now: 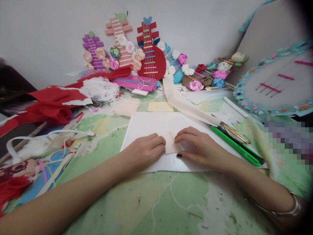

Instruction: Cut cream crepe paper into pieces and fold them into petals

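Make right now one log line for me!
left hand: at left edge of pale piece | right hand: at its right edge | beneath: white board | farther right: green cutter

This looks like a handicraft corner, though whether it sits in a home or a small workshop cannot be told. Against a plain wall (49,29) stand at least 5 lute-shaped ornaments (156,63), strung and dressed with rosettes (196,86). Red material (52,98) and tangled white string (100,88) crowd the patterned table (146,202). A green cutter (234,146) and gold-handled scissors (236,133) lie by a white board (144,127). To the right leans a larger strung piece (271,73) with turquoise trim.
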### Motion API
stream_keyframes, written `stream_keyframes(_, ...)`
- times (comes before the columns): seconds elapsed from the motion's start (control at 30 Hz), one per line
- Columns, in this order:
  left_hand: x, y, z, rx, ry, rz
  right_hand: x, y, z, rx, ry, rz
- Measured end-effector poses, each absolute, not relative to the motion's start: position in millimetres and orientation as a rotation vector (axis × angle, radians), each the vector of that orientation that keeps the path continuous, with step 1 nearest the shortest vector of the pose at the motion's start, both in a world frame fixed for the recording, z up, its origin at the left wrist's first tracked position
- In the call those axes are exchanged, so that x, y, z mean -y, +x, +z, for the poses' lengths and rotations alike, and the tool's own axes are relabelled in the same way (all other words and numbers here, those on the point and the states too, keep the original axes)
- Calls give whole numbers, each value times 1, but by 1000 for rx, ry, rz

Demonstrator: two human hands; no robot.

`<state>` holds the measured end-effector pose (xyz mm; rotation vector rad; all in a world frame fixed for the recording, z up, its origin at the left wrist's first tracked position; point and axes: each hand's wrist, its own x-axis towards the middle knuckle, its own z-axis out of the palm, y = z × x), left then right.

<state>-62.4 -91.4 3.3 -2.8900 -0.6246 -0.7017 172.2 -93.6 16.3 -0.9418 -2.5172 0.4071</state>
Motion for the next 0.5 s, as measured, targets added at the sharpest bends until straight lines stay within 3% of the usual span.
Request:
stream_keyframes(0.17,89,-65,2,823,-3106,-994,90,171,8,2437,-897,348)
stream_keyframes(0.5,101,-66,7,923,-3138,-853,92,172,5,2336,-856,292)
